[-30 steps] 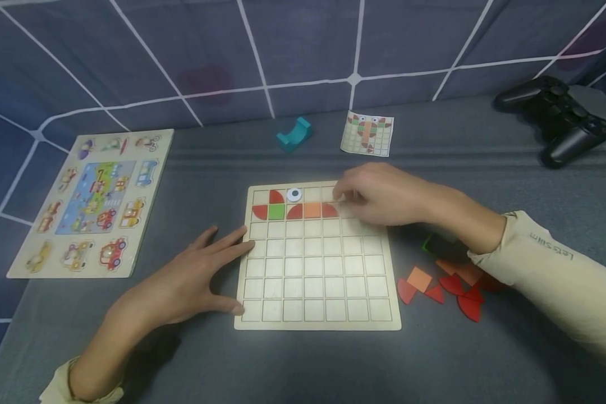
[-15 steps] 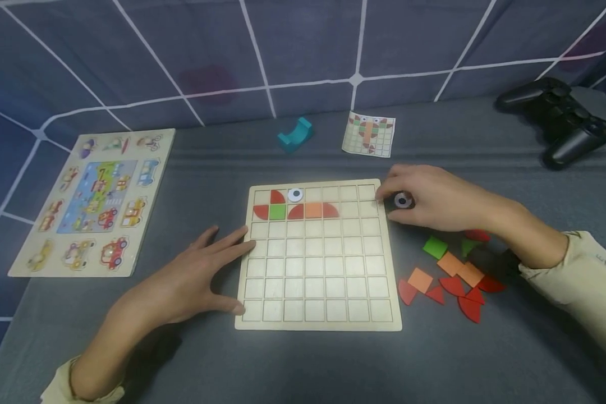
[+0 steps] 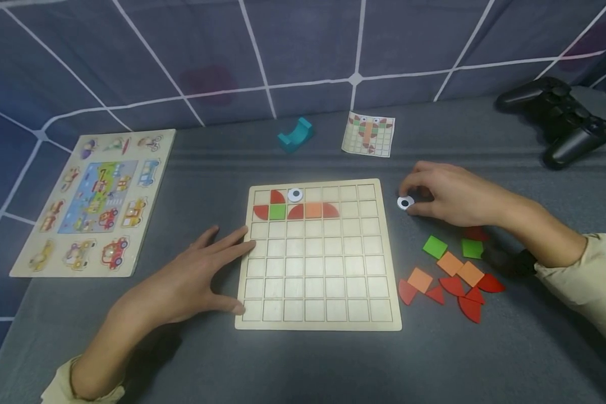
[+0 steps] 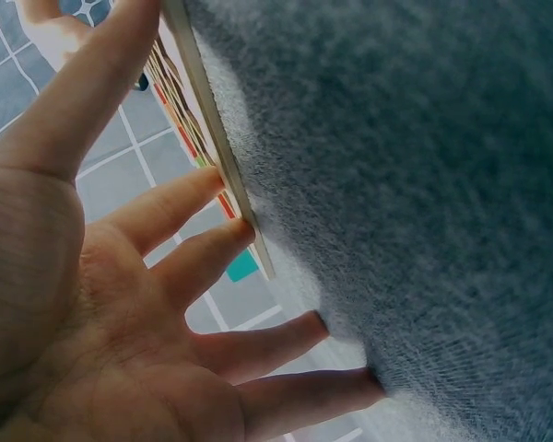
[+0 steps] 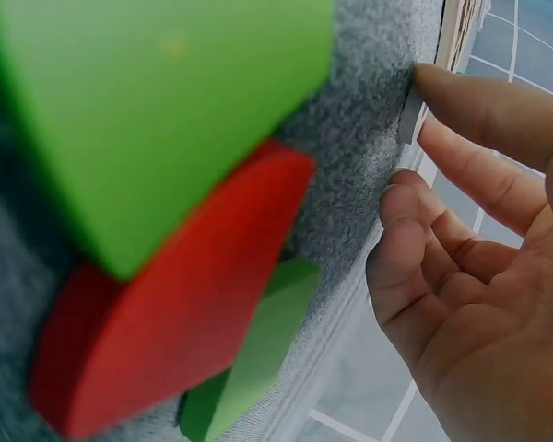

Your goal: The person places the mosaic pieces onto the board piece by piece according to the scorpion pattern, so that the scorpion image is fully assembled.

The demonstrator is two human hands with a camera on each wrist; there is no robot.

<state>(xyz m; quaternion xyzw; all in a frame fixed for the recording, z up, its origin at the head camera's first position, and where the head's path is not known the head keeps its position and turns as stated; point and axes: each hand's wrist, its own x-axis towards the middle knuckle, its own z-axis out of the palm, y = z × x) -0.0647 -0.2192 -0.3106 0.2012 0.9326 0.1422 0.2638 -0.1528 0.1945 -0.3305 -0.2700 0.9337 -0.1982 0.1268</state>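
Note:
In the head view a square wooden grid board (image 3: 313, 280) lies in the middle. On its upper rows sit red quarter-round tiles, a green square (image 3: 277, 211), an orange square (image 3: 313, 210) and a round eye tile (image 3: 295, 194). My left hand (image 3: 182, 286) rests with spread, straight fingers on the board's left edge; the left wrist view shows its fingertips touching that edge. Right of the board, my right hand (image 3: 449, 193) pinches a second white eye tile (image 3: 405, 203) between thumb and finger, at the table surface. The right wrist view shows this tile (image 5: 410, 115) edge-on.
Loose red, orange (image 3: 450, 263) and green (image 3: 435, 247) tiles lie right of the board. Behind it are a teal curved block (image 3: 295, 134) and a small pattern card (image 3: 368, 134). A vehicle puzzle (image 3: 96, 196) lies left; a black game controller (image 3: 555, 120) lies far right.
My right hand has moved right from the board's upper row, off the board, to the eye tile on the table, which its fingers now pinch. The left hand stays in place.

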